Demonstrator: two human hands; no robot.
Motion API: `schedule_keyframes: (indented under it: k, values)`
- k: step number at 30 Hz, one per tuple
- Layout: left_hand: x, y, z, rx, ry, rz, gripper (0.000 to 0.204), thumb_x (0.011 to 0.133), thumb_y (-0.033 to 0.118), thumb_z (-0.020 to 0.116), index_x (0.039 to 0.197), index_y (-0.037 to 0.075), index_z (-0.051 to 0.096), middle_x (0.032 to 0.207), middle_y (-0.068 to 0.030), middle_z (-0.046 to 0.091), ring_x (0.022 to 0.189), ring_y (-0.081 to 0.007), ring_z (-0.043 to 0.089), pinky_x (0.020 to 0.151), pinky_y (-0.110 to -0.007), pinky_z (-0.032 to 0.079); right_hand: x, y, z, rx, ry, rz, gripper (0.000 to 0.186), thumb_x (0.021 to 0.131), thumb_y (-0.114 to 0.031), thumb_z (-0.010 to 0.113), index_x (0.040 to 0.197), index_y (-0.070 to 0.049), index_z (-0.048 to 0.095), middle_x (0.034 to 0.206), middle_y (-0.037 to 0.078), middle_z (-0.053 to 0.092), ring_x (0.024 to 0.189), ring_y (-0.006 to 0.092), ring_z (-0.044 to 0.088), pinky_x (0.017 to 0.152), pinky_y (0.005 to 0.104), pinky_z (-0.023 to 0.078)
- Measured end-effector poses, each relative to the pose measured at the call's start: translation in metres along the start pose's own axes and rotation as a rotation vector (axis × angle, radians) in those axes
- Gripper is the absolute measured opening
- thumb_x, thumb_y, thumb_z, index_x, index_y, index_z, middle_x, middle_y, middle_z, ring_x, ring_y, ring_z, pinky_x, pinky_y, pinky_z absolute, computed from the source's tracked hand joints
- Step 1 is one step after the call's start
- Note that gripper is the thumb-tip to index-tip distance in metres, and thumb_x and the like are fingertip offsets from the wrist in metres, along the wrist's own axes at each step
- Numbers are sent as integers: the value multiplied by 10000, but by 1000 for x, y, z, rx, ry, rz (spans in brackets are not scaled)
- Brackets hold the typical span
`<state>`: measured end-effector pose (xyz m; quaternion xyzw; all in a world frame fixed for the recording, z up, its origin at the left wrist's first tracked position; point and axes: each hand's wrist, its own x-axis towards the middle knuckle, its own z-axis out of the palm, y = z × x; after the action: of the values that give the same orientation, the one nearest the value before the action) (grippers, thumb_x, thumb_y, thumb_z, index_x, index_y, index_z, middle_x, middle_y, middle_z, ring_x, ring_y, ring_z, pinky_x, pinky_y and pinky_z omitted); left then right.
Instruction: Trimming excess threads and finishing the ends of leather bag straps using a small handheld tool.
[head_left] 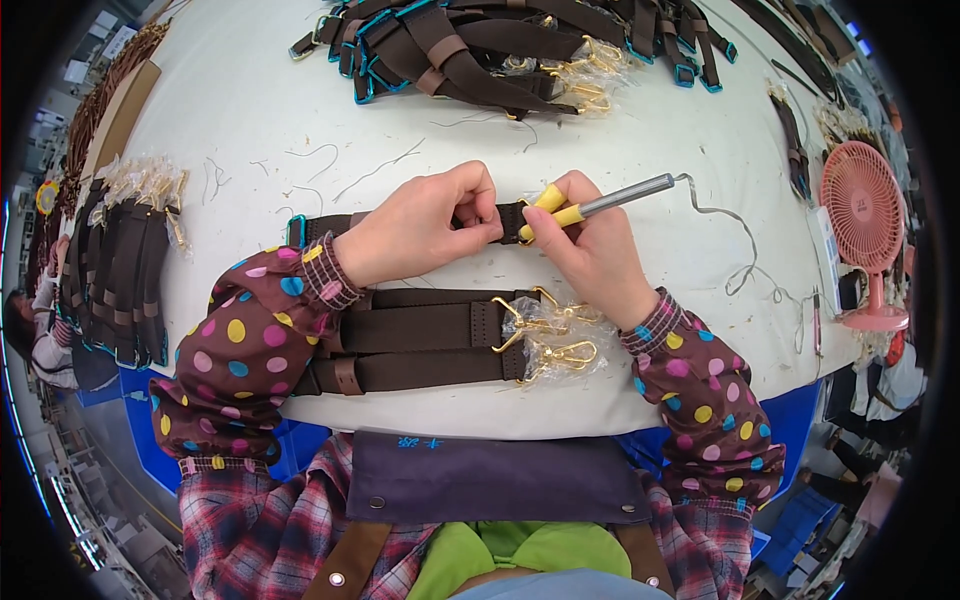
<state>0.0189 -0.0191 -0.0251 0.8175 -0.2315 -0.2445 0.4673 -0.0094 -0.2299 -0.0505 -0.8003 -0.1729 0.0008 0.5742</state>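
One dark strap (328,228) lies beneath my left hand (425,225), pinched closed, contents unclear; my right hand (590,245) grips a yellow-ended tool (630,194). The strap seems light, pliable; I'd grasp its edges.

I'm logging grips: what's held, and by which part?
The right hand holds the corded tool by its yellow part; whether the left hand holds anything cannot be told.

Brown oversleeves (245,350) dotted in yellow, pink and blue, with gathered striped cuffs (330,272), meet a red-and-navy plaid shirt (255,535). At bottom centre, a dark purple panel (500,480) with blue print and metal snaps (377,503) sits above brown straps (352,558) and green cloth (565,547).
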Motion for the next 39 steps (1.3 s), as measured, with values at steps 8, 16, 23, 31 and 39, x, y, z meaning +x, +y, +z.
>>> schedule_keyframes:
  k: [8, 16, 23, 31, 39]
  values:
    - [-3, -3, -2, 43, 24, 46, 164, 890, 39, 626, 933, 34, 468, 873, -18, 612, 789, -71, 578, 680, -214, 470, -1, 1, 2, 61, -22, -40, 220, 879, -146, 675, 893, -15, 498, 693, 33, 588, 562, 62, 522, 500, 220, 405]
    - [-2, -4, -2, -19, 19, 32, 161, 900, 43, 622, 923, 34, 463, 878, -14, 590, 812, -66, 557, 681, -222, 455, 0, -2, 2, 2, -45, -34, 237, 880, -167, 678, 894, -14, 498, 691, 43, 585, 561, 78, 526, 501, 234, 405]
    - [-3, 0, -2, -11, 13, 15, 169, 901, 42, 621, 914, 36, 453, 875, -15, 590, 798, -65, 542, 683, -221, 447, 0, -1, 3, -25, -42, -42, 252, 881, -185, 676, 888, -18, 488, 683, 57, 587, 544, 108, 540, 491, 251, 410]
    - [-3, -2, -2, -32, 9, 26, 180, 899, 39, 625, 906, 37, 445, 878, -23, 593, 809, -71, 545, 697, -225, 453, 0, -2, 4, -30, -41, -47, 253, 883, -186, 675, 882, -17, 486, 677, 62, 591, 540, 117, 546, 491, 254, 412]
    - [-1, -11, 0, -39, 74, 115, 174, 862, 82, 659, 890, 8, 504, 794, -101, 661, 748, -181, 663, 675, -288, 511, 1, -1, 3, -40, -45, -38, 251, 885, -189, 674, 884, -19, 490, 672, 55, 592, 545, 103, 541, 493, 247, 410]
